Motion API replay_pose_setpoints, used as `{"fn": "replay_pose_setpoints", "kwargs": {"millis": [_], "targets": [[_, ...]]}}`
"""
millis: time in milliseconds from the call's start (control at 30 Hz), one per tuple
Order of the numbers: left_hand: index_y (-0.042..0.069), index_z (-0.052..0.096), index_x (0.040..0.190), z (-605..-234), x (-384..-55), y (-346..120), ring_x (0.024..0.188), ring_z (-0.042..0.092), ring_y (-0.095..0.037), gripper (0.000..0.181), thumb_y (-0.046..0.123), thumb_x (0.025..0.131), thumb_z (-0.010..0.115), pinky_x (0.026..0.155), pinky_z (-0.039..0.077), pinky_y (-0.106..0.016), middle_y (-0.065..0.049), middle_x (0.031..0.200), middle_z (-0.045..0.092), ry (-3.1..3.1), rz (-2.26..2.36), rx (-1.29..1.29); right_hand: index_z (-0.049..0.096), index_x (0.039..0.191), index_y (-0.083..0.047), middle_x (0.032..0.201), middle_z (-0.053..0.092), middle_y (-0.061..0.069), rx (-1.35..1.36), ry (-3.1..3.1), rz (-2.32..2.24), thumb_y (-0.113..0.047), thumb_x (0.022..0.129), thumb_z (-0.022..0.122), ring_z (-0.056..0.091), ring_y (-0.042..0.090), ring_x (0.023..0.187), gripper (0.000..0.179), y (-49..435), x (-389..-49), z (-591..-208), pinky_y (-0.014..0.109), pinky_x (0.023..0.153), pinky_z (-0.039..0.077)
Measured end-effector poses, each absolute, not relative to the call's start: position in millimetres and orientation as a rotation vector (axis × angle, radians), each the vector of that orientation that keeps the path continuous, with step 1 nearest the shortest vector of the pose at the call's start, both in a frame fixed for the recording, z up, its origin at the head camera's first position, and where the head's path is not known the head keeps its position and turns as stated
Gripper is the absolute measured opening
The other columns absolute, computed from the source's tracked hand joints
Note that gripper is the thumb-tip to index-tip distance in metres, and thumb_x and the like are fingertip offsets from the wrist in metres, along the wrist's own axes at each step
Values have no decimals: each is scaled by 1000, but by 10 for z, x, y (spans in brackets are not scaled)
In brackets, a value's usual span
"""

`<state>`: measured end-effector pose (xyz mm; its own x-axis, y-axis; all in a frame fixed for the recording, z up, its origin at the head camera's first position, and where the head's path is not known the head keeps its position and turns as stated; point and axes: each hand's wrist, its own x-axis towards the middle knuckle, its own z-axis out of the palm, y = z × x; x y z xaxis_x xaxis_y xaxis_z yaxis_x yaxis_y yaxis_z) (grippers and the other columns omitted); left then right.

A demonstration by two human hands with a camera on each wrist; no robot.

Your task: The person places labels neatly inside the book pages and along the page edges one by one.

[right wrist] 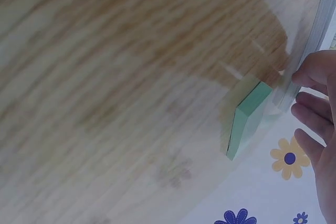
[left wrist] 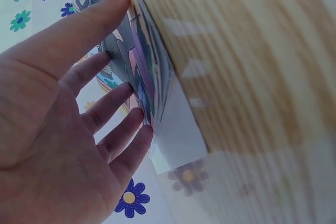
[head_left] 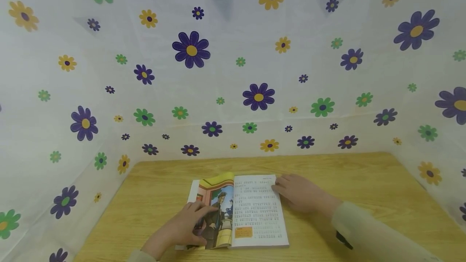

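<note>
An open book (head_left: 258, 209) lies on the wooden table, with a colour illustration on its left page and printed text with an orange box on its right. My left hand (head_left: 183, 223) rests over the illustrated page, fingers spread and extended; in the left wrist view its thumb and fingertips touch the page near the outer edge. At the upper right edge of the book, my right hand (head_left: 300, 193) touches the margin with loosely bent fingers. The right wrist view shows those fingers beside the page edge, their tips partly hidden. Nothing is seen gripped in either hand.
A small green block-like object (right wrist: 247, 119) stands on the table near the right hand in the right wrist view; the head view does not show it. White sheeting (head_left: 225, 80) printed with flowers encloses the wooden table (head_left: 153, 185) at the back and sides.
</note>
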<state>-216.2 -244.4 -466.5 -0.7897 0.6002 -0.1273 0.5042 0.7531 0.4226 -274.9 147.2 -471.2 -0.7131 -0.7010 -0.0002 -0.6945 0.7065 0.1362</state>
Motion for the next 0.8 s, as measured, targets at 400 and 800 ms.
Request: {"fn": "replay_pose_setpoints", "kwargs": {"millis": [400, 800], "targets": [[24, 53, 154, -4744, -2190, -2481, 129, 49, -43, 84, 31, 81, 94, 94, 52, -63, -14, 146, 52, 2703, 571, 863, 65, 145, -12, 141, 66, 9, 1195, -2841, -261, -19, 101, 68, 63, 29, 132, 45, 1574, -2674, -4668, 47, 115, 49], [23, 53, 154, -4768, -2216, -2488, 129, 48, -46, 85, 31, 81, 95, 91, 52, -64, -16, 145, 52, 2692, 609, 872, 69, 134, -15, 133, 70, 8, 1217, -2763, -242, -17, 102, 68, 67, 28, 125, 32, 1742, -2679, -4660, 47, 110, 53]]}}
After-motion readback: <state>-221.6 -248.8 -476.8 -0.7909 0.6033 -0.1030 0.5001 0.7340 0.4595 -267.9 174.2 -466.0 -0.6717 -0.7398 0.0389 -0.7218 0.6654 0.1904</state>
